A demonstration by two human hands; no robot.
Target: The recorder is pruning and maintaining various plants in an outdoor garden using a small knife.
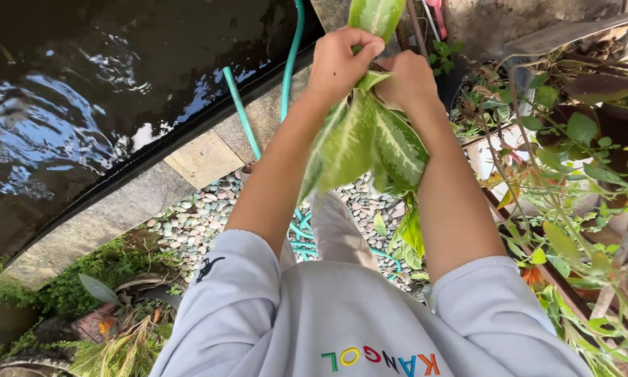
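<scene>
both hands up: left hand (pixel 340 61) and right hand (pixel 408 80) pinch the leaf bunch (pixel 370 143) by its stems, leaves hanging over pebbles (pixel 195 220).

There is a single view, from a camera worn on the person's head, tilted steeply down along the body so that the grey shirt (pixel 356 321) fills the lower edge and both forearms run up the middle of the frame. The left hand (pixel 338 63) and right hand (pixel 408 80) sit near the top centre, close to the lens, meeting on the variegated leaves (pixel 370 139). Beyond them the view reaches the ground: dark water (pixel 83 91) at upper left, a pebble strip (pixel 195 220) below the arms, potted plants (pixel 572 153) along the right edge
</scene>
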